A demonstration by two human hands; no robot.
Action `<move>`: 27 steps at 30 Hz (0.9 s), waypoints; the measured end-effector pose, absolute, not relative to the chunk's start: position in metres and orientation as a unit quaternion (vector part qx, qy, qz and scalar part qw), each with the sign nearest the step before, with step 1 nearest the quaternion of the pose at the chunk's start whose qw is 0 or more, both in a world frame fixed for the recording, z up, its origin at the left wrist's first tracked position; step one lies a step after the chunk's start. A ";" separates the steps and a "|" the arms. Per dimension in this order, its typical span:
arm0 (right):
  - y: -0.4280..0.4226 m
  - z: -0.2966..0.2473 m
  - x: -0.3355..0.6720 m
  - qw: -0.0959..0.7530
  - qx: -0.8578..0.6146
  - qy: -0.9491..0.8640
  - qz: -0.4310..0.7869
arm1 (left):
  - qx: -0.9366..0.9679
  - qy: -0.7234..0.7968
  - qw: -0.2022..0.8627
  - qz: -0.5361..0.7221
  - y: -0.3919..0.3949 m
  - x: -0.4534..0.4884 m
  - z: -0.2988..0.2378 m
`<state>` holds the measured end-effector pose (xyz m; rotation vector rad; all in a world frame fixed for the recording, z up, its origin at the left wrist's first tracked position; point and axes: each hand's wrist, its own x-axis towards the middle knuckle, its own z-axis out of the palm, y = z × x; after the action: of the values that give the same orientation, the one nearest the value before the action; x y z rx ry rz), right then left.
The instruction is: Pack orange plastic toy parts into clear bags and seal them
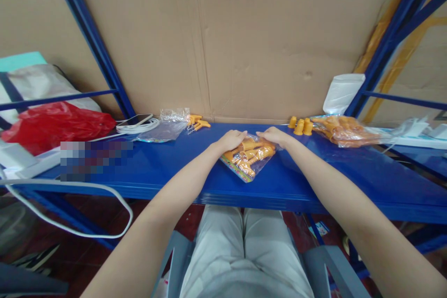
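A clear plastic bag (260, 166) with a colourful printed strip along its lower left edge lies tilted at the middle of the blue shelf. Inside it are several orange plastic pieces (248, 153). My left hand (233, 140) is closed on the bag's upper left side, and my right hand (274, 136) is closed on its upper right side. Parts of the fingertips are hidden. Toward the back left, orange handles with twisted metal ends (198, 124) lie beside a flat clear bag (165, 131). Several orange cup-shaped pieces (299, 127) stand to the right.
A larger bag of orange pieces (344, 129) lies at the right, near a white pouch (344, 92) and a white power strip (424, 138). Left are a phone (139, 119), coiled white cable (148, 126) and a red plastic bag (61, 123). Cardboard (261, 46) backs the shelf.
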<state>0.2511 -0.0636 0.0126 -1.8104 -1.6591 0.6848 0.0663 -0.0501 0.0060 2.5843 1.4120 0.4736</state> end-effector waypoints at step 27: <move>-0.075 0.018 0.245 0.245 -0.436 -0.558 0.663 | 0.782 0.512 0.017 0.356 -0.056 0.043 0.025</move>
<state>0.2449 -0.0753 0.0178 -1.1894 -1.5220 1.8086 0.0434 -0.0561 0.0246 2.4287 1.5917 1.1054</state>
